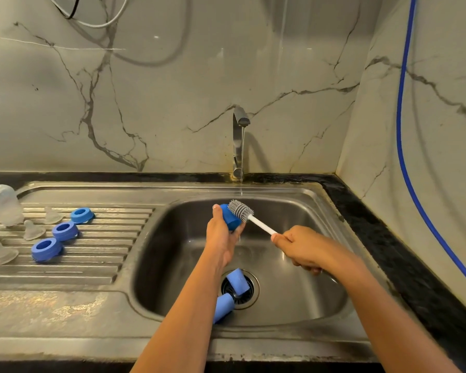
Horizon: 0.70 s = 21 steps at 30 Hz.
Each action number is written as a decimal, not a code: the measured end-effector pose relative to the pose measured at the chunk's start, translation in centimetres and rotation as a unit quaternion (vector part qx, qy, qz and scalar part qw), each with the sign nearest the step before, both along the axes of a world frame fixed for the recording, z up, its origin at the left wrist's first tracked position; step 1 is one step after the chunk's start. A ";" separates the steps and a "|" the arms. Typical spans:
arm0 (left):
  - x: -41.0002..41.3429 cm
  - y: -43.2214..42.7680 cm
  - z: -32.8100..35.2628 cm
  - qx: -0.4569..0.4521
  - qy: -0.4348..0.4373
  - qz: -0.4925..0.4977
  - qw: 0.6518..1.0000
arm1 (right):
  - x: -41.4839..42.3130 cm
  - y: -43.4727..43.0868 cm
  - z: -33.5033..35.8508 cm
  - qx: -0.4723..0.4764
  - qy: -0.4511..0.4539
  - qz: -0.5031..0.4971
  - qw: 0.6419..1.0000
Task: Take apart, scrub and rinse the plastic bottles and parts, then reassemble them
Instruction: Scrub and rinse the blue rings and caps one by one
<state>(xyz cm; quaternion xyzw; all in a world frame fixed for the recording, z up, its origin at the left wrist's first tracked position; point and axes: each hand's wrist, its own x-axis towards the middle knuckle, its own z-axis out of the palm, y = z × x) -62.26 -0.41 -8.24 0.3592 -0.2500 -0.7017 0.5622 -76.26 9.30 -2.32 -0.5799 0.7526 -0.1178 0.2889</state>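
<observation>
Nothing legible shows anywhere. The blue bottle [230, 219], the bottle brush [261, 224], the blue screw rings [65, 230] on the drainboard [97, 265] and the tap [238, 141] carry no lettering, label, brand or number that can be read.

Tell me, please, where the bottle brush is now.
Head view, centre: the right hand holds the bottle brush over the sink, bristles against the blue cap in the left hand.

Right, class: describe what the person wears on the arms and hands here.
Nothing is worn. The left hand and right hand are bare: no gloves, and no ring, watch or bracelet shows. The left forearm and right forearm are bare too, with no sleeve in view. No markings show.
</observation>
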 end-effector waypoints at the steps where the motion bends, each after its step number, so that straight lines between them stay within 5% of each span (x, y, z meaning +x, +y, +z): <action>1: 0.0 0.1 0.1 -0.012 -0.007 -0.014 1.000 | 0.2 -0.1 -0.1 -0.016 0.011 -0.001 1.000; 7: -0.6 0.7 -0.4 -0.102 -0.138 -0.080 0.982 | 0.9 -0.5 -0.3 -0.080 0.052 -0.024 0.995; 14: 0.3 -0.6 -0.2 0.001 -0.045 0.048 0.998 | 0.0 0.4 0.3 0.000 -0.024 0.007 1.000; 21: -0.8 0.7 -0.1 -0.074 -0.104 -0.112 0.985 | 0.7 -0.5 -0.7 -0.086 0.007 -0.037 0.996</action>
